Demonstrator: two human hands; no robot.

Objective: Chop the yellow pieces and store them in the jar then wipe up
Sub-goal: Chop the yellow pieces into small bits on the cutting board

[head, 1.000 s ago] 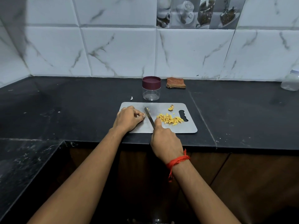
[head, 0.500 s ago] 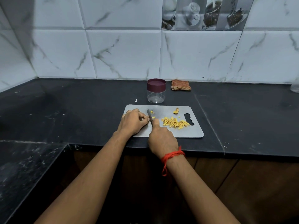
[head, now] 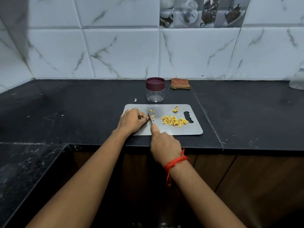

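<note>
Left hand: the left hand (head: 132,120) rests on the near-left part of the board, its fingers (head: 144,117) curled with the tips bunched just left of the blade. Whether they pinch a piece cannot be told.
Right hand: the right hand (head: 164,145) grips the handle of a narrow dark knife (head: 150,120), forefinger stretched along its back. A red thread band (head: 175,162) circles that wrist.
Knife: the blade stands between the left fingertips and a few loose yellow bits (head: 152,115), which lie just right of it.
Yellow pieces: the main heap of chopped yellow pieces (head: 174,121) lies on the right half of the board, apart from both hands, beside the handle slot. One larger yellow chunk (head: 175,109) sits near the far edge.
Board: a flat grey rectangular cutting board (head: 184,131) lies on the black stone countertop (head: 82,112).
Jar: a clear round jar with a maroon lid (head: 155,89) stands upright just behind the board, lid on.
Cloth: a folded brown checked cloth (head: 180,83) lies right of the jar, by the wall tiles.
</note>
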